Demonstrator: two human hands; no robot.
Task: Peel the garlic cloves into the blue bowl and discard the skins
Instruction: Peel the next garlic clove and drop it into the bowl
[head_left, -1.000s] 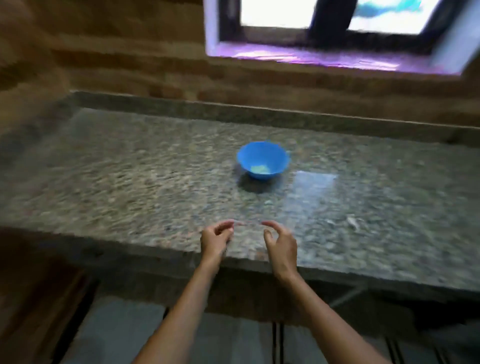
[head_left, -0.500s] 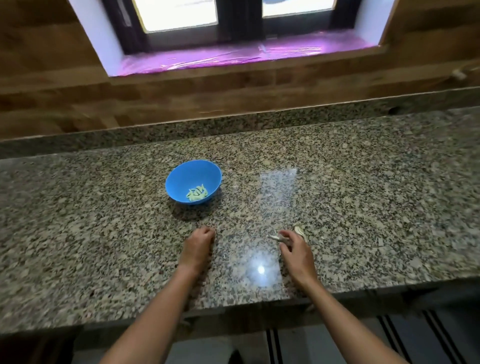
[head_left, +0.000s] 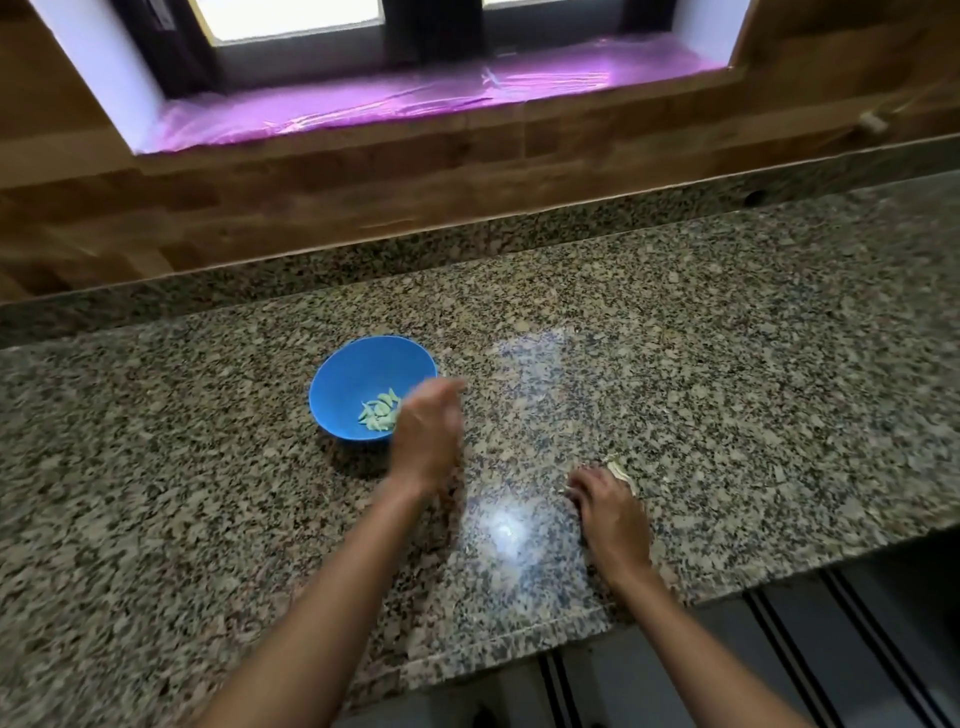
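Observation:
A blue bowl (head_left: 363, 374) stands on the granite counter (head_left: 727, 364) with several pale peeled garlic cloves (head_left: 379, 410) in its bottom. My left hand (head_left: 428, 431) hovers at the bowl's right rim, blurred by motion, and its fingers look loosely extended; I cannot make out anything in it. My right hand (head_left: 610, 512) rests on the counter to the right, fingers curled down over pale garlic skins (head_left: 619, 472) that poke out past its fingertips.
The counter's front edge (head_left: 519, 639) runs just under my forearms, with floor beyond it at the lower right. A granite upstand and a wooden wall rise behind, under a window sill (head_left: 415, 98) covered in purple film.
My left hand has gone from the counter up and forward to the bowl's right rim. My right hand stays by the garlic skins. The view has shifted slightly.

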